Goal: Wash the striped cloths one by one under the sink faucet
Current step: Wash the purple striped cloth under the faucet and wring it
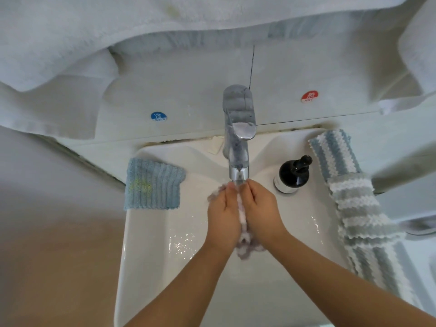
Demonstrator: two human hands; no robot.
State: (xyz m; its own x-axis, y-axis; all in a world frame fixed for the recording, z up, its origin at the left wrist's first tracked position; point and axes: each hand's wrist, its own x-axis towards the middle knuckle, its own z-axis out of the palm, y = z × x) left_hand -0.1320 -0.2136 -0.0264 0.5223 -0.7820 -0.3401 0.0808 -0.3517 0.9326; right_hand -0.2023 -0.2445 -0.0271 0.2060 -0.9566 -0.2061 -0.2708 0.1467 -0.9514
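Note:
A wet purple-and-white striped cloth (pixel 244 244) is bunched between my two hands, right under the spout of the chrome faucet (pixel 238 138). My left hand (pixel 223 213) and my right hand (pixel 262 208) grip it from either side, fingers pointing up toward the spout. Most of the cloth is hidden between my palms. Water droplets glisten in the white sink (pixel 151 256). On the right rim lie several striped cloths: a blue-and-white one (pixel 333 152) at the back and a grey-and-white one (pixel 358 208) in front of it.
A plain blue ribbed cloth (pixel 152 184) with a yellowish stain lies on the left rim. A black pump bottle (pixel 292 173) stands right of the faucet. White towels (pixel 70 43) hang above. Cold (pixel 158 116) and hot (pixel 309 97) stickers mark the wall.

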